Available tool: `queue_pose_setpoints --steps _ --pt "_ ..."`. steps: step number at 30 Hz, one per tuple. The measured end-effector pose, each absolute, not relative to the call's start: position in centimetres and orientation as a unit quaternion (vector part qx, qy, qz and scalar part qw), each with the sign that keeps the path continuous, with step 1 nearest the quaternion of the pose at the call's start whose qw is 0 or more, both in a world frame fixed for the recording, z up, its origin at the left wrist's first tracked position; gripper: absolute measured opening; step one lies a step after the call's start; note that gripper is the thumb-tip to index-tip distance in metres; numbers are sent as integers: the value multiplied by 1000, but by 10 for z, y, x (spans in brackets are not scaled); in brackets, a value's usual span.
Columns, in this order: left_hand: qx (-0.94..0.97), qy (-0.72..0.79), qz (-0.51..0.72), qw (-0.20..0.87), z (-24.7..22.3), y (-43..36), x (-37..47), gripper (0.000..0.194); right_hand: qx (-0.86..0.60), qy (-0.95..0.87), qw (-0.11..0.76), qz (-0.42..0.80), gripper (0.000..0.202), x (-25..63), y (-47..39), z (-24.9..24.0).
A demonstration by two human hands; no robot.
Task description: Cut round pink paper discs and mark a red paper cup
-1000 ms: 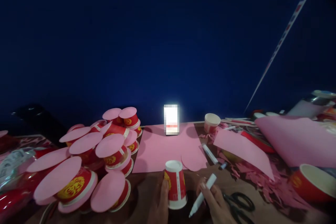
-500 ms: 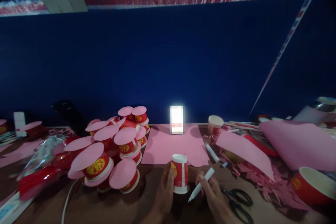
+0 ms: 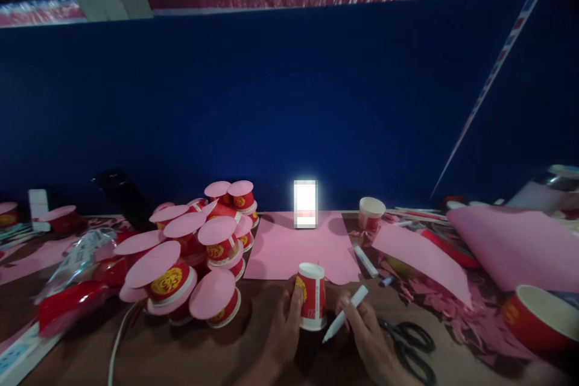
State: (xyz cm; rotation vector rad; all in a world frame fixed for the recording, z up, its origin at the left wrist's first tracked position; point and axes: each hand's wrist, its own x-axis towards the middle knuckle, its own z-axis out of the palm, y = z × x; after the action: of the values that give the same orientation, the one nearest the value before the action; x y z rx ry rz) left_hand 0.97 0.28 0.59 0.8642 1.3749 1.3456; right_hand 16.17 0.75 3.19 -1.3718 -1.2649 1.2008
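Note:
A red and white paper cup (image 3: 312, 298) with gold printing stands upside down, its wide rim toward me. My left hand (image 3: 286, 322) is closed around the cup's left side, thumb along the wall. My right hand (image 3: 362, 325) grips a white marker pen (image 3: 346, 315), its tip slanting down to the left close beside the cup but apart from it. Black-handled scissors (image 3: 411, 344) lie just right of my right hand. Behind the cup a sheet of pink paper (image 3: 294, 253) lies flat on the brown table (image 3: 253, 344).
Many red cups topped with pink discs (image 3: 217, 292) are piled on the left. A bright blurred screen (image 3: 306, 202) stands at the back. On the right lie a pen (image 3: 365, 260), a white cup (image 3: 371, 212), pink scraps (image 3: 488, 329) and a red bowl (image 3: 543, 319).
The cup has turned very slightly in my left hand. My right hand holds the marker pen almost as before, and the whole view has shifted a little.

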Motion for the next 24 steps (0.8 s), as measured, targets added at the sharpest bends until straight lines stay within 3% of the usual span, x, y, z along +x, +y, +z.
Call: queue_pose_setpoints --steps 24 --pt "362 564 564 482 16 5 12 43 -472 -542 472 511 42 163 13 4"
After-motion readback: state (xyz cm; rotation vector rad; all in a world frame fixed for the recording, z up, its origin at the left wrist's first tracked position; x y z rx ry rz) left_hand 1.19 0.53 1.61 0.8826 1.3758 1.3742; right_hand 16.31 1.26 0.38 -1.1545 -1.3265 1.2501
